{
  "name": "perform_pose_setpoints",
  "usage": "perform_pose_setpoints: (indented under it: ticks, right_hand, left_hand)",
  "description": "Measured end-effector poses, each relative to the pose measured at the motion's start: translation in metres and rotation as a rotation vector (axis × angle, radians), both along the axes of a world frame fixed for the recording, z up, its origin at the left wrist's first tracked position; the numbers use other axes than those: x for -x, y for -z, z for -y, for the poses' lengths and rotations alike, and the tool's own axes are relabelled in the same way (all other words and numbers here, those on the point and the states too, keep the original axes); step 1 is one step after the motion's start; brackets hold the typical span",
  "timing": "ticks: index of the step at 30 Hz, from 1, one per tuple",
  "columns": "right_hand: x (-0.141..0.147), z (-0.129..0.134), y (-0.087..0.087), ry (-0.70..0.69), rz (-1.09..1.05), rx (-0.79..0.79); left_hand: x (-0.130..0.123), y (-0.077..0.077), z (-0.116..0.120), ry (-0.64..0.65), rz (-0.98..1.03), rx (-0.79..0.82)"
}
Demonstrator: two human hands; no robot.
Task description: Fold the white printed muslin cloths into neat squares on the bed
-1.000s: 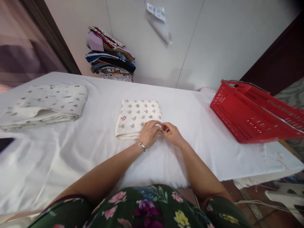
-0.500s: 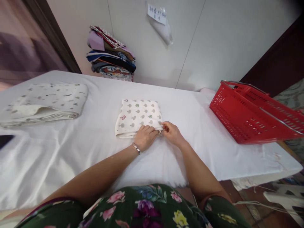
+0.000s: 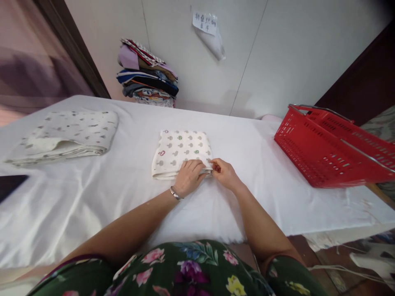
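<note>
A white cloth (image 3: 182, 150) with grey, red and green prints lies folded into a rough square at the middle of the table. My left hand (image 3: 189, 176) rests on its near edge, fingers together over the layers and thumb at the front. At the near right corner, my right hand (image 3: 224, 172) pinches the cloth's edge between thumb and fingers. The folded layers show along the near side, partly behind my left hand.
Another folded printed cloth (image 3: 74, 133) lies at the left, near a dark flat object (image 3: 10, 185). A red basket (image 3: 327, 152) stands on the right of the white-covered table (image 3: 129, 176). Stacked folded fabrics (image 3: 149, 76) are by the wall, below a paper note (image 3: 205, 22).
My left hand has shifted slightly on the near edge, its thumb now closer to the right corner. My right hand stays at that corner. The whole view has moved a little.
</note>
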State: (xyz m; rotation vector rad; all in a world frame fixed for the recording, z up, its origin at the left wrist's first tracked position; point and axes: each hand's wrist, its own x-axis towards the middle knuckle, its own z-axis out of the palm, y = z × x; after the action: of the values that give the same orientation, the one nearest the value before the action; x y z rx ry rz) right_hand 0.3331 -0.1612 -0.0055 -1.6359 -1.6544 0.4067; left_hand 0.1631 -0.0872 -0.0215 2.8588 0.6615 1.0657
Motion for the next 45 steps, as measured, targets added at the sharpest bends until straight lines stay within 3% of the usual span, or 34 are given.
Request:
perform_pose_setpoints:
  ticks: [18, 31, 40, 45]
  right_hand:
    - [0.000, -0.003, 0.008, -0.013, -0.045, -0.033]
    - [0.004, -0.001, 0.004, -0.029, 0.052, -0.041]
    - [0.014, -0.003, 0.012, 0.094, 0.113, -0.077]
    - [0.011, -0.002, 0.014, 0.080, 0.161, -0.056]
  left_hand:
    - [-0.014, 0.000, -0.003, 0.032, -0.036, 0.037]
    - [-0.018, 0.001, -0.006, 0.022, -0.046, 0.004]
    - [-0.016, -0.003, -0.005, 0.075, -0.066, 0.051]
    - [-0.010, -0.003, -0.005, 0.071, -0.110, 0.025]
